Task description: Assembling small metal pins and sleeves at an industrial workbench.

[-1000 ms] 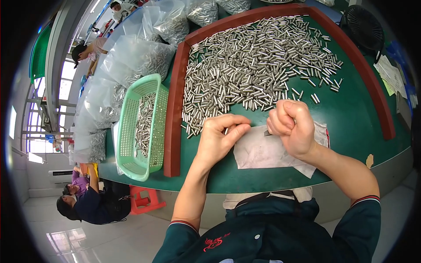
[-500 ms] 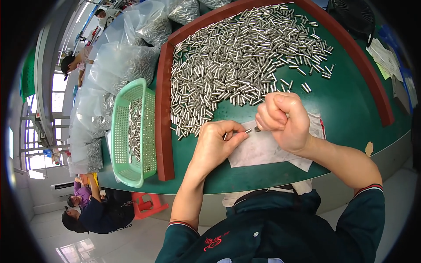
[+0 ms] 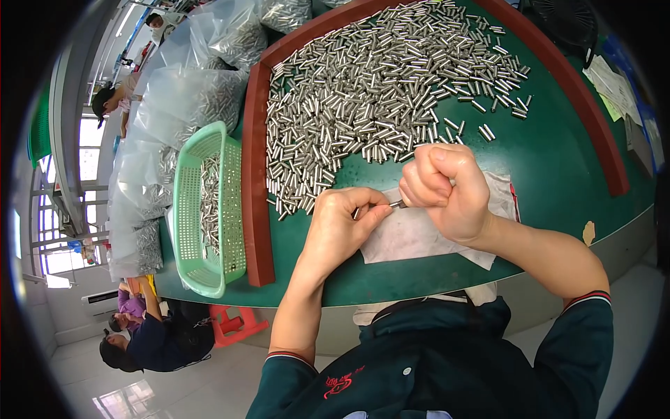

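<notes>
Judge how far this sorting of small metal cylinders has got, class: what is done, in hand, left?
Done: a modest batch of cylinders lies in the green basket. In hand: the left hand and right hand hold one small metal piece between them over a white cloth. Left: a large heap of cylinders covers the green table inside the red-brown rim, so most seems undone.

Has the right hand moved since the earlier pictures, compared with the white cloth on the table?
Cannot tell. The camera itself shifted between pictures; the right hand is above the cloth in each, close to the left hand.
</notes>
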A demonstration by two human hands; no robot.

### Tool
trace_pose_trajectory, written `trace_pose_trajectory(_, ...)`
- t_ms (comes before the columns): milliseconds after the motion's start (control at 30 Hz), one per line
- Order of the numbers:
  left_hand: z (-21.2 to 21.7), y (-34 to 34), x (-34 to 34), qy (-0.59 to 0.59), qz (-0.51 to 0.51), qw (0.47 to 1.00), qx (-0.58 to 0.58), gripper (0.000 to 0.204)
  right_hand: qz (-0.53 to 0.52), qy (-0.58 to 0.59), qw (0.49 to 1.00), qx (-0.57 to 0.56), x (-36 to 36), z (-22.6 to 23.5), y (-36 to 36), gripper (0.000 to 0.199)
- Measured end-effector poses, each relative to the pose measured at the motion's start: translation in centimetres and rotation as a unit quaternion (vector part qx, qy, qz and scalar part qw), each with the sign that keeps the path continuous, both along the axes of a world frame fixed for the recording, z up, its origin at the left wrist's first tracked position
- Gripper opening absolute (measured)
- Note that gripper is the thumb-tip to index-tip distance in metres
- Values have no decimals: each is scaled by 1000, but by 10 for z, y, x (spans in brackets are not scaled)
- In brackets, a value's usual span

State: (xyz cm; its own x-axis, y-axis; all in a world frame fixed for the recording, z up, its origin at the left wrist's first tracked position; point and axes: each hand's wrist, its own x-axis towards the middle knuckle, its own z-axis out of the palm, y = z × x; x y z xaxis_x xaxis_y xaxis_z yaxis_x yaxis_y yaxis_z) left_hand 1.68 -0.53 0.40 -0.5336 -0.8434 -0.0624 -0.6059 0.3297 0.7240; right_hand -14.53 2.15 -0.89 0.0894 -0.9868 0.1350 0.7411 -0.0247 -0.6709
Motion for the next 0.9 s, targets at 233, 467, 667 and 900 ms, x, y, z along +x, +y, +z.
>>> trace_pose_trajectory(233,-4,-1,-1,11,-16,1000,-24,9,-1,15,1000,0,2,0,0,33)
trace_pose_trajectory(467,5,1,-7,-23,-13,999,-27,6,-23,64,998,0,7,1,1,34)
trace_pose_trajectory(667,3,1,-4,-17,-20,998,-54,6,-17,61,998,7,7,2,0,34)
trace_pose_trajectory(900,6,3,-6,-23,-25,997,-65,6,-7,25,1000,4,3,1,0,34)
